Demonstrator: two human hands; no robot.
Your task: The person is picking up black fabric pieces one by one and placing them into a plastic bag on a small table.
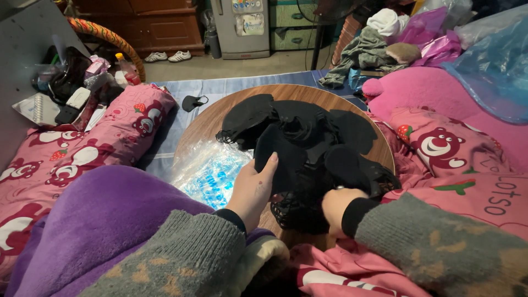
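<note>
Pink bedding rings the round table (209, 124), where we sort a heap of black masks (308, 143). Our left hand (253, 190) pinches one mask; our right hand (336, 208) digs in at five o'clock, grip hidden. Next, lift one free. Clear plastic packet (206, 173) lies at eight o'clock.

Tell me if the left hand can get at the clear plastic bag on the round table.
Probably yes. The left hand sits right beside the plastic bag, with nothing between them; it only touches the black pile now.
</note>
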